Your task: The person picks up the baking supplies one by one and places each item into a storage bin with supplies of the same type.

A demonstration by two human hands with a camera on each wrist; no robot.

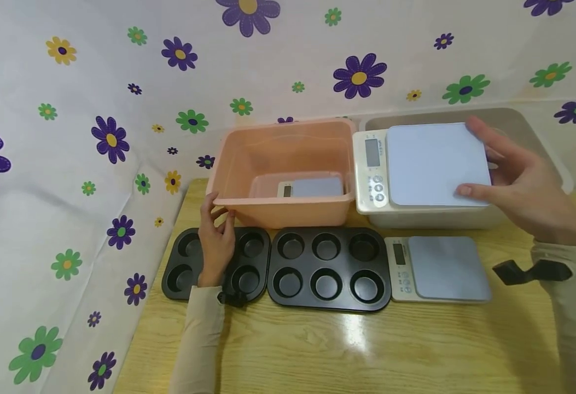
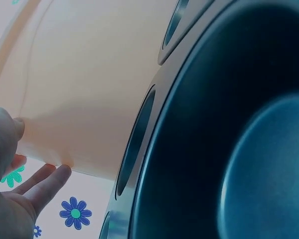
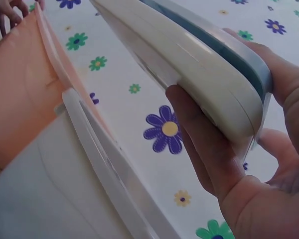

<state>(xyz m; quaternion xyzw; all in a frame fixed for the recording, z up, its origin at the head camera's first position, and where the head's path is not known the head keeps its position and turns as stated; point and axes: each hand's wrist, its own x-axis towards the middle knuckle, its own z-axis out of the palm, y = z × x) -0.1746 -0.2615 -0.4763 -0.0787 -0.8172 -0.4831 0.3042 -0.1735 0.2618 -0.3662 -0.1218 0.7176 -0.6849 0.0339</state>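
My right hand (image 1: 526, 183) grips a white kitchen scale (image 1: 437, 164) by its right end. Its thumb lies on the weighing plate and other fingers reach underneath, as the right wrist view shows. The held scale (image 3: 204, 74) is raised over the front of a pale grey bin (image 1: 539, 137). At the front left corner of a pink bin (image 1: 288, 213), my left hand (image 1: 216, 241) holds the rim between fingers and thumb. Inside that bin lies another kitchen scale (image 1: 317, 187). The left wrist view has the left hand (image 2: 20, 174) at the pink wall (image 2: 89, 89).
Two dark muffin tins, one on the left (image 1: 253, 265) partly under my left forearm and one in the middle (image 1: 329, 268), sit before the bins. A third kitchen scale (image 1: 447, 268) lies right of them on the wooden table (image 1: 317, 355). Flower-patterned cloth (image 1: 288, 60) hangs behind.
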